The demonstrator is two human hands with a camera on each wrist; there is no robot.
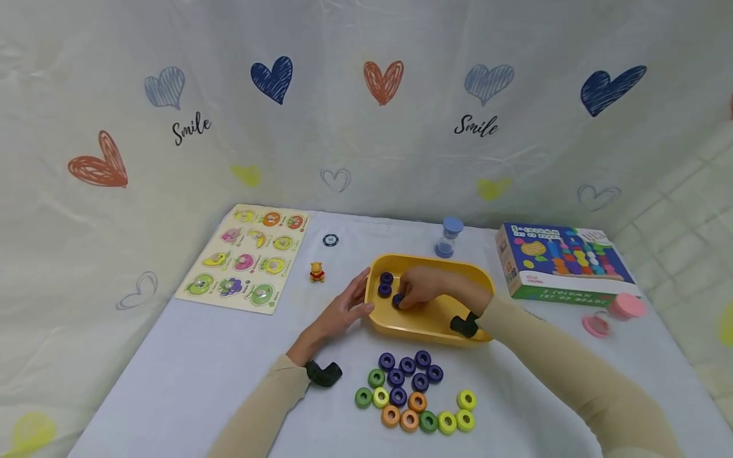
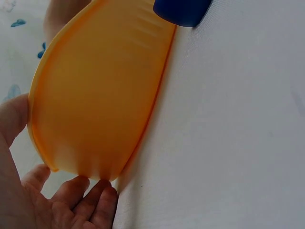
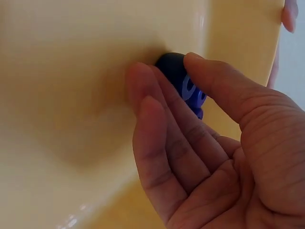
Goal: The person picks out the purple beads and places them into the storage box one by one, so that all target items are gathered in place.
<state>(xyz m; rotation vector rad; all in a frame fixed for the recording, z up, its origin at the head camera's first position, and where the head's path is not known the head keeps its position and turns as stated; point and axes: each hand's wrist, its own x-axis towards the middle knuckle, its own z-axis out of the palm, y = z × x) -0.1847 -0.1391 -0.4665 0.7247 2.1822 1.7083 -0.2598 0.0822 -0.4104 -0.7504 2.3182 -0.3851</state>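
A yellow plastic tray (image 1: 446, 318) stands on the white-covered table. My left hand (image 1: 342, 308) rests its spread fingers and thumb against the tray's left end. The left wrist view shows those fingertips (image 2: 107, 183) touching the outer wall. Inside the tray, my right hand (image 1: 422, 286) pinches a dark blue ring bead (image 3: 172, 66) between thumb and fingers, low over the tray floor. Beside it, near the left wall, lie two more dark blue ring beads (image 1: 385, 284). In front of the tray are several loose ring beads: dark blue (image 1: 422, 359), green (image 1: 428, 422), yellow (image 1: 465, 420) and orange (image 1: 390, 416).
A fruit picture board (image 1: 240, 257) lies at the left, with a small bear figure (image 1: 317, 272) and a round chip (image 1: 330, 240) beside it. Behind the tray stands a blue sand timer (image 1: 449, 236). At the right are a bead set box (image 1: 564, 262) and a tipped pink timer (image 1: 625, 306).
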